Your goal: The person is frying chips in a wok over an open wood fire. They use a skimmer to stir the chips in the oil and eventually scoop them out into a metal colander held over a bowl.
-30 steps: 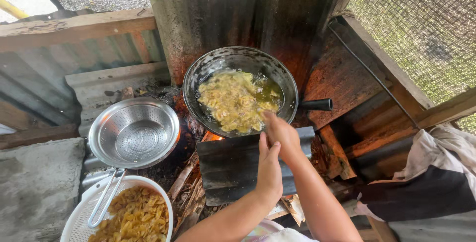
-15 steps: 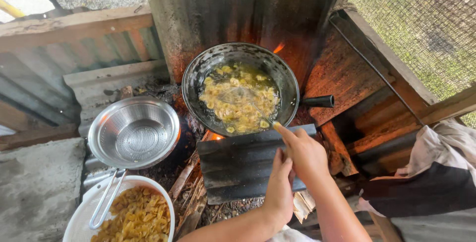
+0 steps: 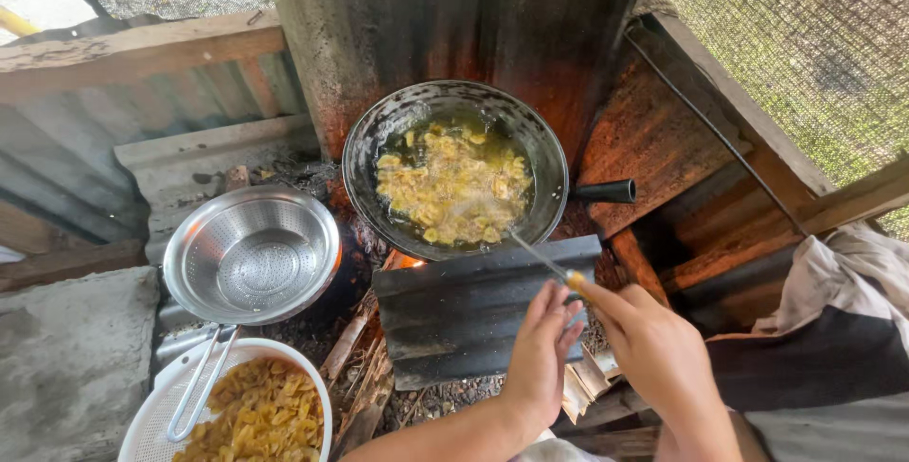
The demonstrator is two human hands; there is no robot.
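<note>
Head camera, looking down at an outdoor wood-fire stove walled with rusty corrugated metal. My right hand [image 3: 653, 348] pinches the yellow end of a thin metal utensil [image 3: 535, 256], thumb and forefinger pressed together on it; its far tip reaches the near edge of the black frying pan [image 3: 454, 102]. The pan sits over the fire with pale yellow slices [image 3: 453, 187] bubbling in oil, its handle pointing right. My left hand [image 3: 542, 358] is held just beside the right, fingers straight and close together, holding nothing, hovering over a dark corrugated sheet [image 3: 473, 306] in front of the fire.

A moment ago my right hand was right at the pan's rim, over the slices; it has since drawn back toward me, so only the utensil touches the pan now. I judge the stirring is paused and the slices are left to fry.

At left, well apart from the hands, a metal colander [image 3: 251, 254] stands empty. Below it, a white strainer basket [image 3: 151, 424] holds fried golden chips [image 3: 260, 419] with metal tongs [image 3: 201, 382] resting on its rim.
</note>
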